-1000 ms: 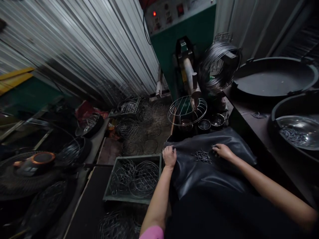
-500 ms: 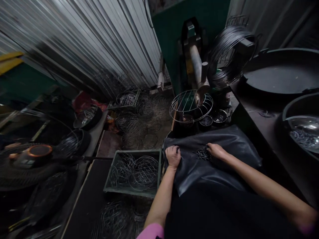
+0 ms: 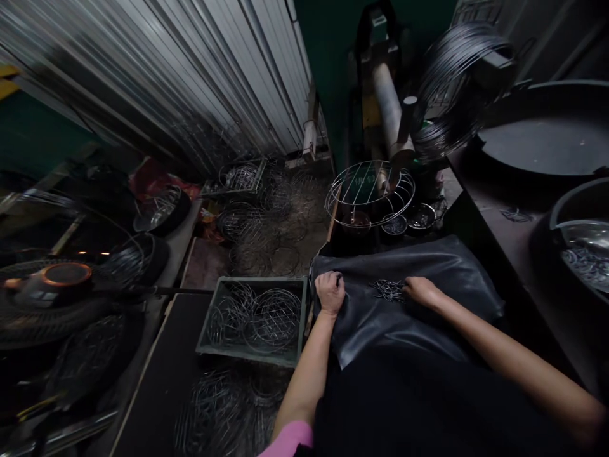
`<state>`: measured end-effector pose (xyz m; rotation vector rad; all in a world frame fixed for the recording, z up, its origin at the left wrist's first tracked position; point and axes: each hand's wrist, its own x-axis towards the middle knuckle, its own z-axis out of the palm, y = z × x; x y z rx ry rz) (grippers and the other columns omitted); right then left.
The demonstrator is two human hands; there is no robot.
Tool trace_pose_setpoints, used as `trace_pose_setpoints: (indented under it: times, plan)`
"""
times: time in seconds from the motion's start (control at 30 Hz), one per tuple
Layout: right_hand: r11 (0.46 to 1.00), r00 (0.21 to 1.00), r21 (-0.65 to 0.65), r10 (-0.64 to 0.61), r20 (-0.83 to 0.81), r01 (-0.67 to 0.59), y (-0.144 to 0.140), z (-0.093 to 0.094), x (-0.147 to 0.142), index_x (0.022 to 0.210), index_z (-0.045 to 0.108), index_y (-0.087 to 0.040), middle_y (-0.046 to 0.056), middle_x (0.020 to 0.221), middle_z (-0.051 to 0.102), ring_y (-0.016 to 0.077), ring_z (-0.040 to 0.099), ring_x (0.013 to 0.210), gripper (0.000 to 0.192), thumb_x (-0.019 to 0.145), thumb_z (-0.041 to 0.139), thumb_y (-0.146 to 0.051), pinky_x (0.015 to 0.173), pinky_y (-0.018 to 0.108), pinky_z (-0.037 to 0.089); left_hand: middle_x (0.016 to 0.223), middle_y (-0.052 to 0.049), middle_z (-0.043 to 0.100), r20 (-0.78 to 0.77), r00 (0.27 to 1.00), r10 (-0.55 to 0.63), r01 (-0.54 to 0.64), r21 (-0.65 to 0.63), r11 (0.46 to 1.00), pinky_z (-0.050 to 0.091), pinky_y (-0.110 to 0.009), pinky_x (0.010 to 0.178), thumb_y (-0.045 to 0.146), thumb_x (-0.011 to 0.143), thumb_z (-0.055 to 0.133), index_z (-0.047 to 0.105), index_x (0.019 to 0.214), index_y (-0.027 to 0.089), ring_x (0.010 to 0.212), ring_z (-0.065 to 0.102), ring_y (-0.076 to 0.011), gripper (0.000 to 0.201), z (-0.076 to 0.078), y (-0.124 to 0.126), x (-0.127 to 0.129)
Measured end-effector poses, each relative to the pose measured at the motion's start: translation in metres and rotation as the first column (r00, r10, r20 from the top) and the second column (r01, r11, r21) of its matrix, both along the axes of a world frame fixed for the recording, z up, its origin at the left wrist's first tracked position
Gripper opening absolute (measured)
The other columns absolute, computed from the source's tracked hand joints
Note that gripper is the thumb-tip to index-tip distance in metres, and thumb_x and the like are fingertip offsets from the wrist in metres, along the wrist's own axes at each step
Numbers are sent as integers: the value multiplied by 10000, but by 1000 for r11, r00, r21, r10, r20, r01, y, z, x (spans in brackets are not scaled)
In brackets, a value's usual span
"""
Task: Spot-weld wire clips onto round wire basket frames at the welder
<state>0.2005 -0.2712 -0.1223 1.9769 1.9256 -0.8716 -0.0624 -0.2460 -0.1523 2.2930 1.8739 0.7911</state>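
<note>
Fingers of the left hand (image 3: 330, 291) are curled shut, bunching the near-left edge of the black sheet (image 3: 442, 279); the right hand (image 3: 421, 291) rests on that sheet with fingertips drawn together at a small heap of short wire pieces (image 3: 387, 289) lying near the sheet's middle, though whether they pinch any I cannot tell; just left of the sheet stands a green crate (image 3: 254, 315) of wire rings; beyond the sheet a round wire grid (image 3: 370, 192) sits at a machine, a wire coil (image 3: 459, 79) farther right.
</note>
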Motion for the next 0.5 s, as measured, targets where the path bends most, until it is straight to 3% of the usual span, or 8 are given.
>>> trace_pose_setpoints:
  times: [0.13,0.23,0.5]
  plan:
    - [1000,998,11,13,58,-13,-4,-6,-25,1009,618,-48,230,967,662,288,638,928,231,872,444,-114,738,326,454,911,-68,664,0,1000,2,-2,-4,1000,355,-343,828,193,805,542,627,900,187,906,559,-216,127,-1,-1,-2]
    - [1000,997,22,9,74,-10,-5,-8,-31,1030,607,-48,227,944,666,297,637,933,265,860,404,-66,748,357,458,909,-71,661,2,1000,7,-7,-8,1000,355,-348,832,196,805,544,627,901,189,910,560,-218,127,0,-1,-2]
    - [998,999,52,-32,-44,34,-1,-10,-5,909,637,-146,139,973,676,258,626,930,192,853,459,-190,728,288,435,903,-66,661,6,1000,7,-7,-9,1000,360,-347,831,194,799,549,624,890,190,907,563,-216,119,-2,0,-1]
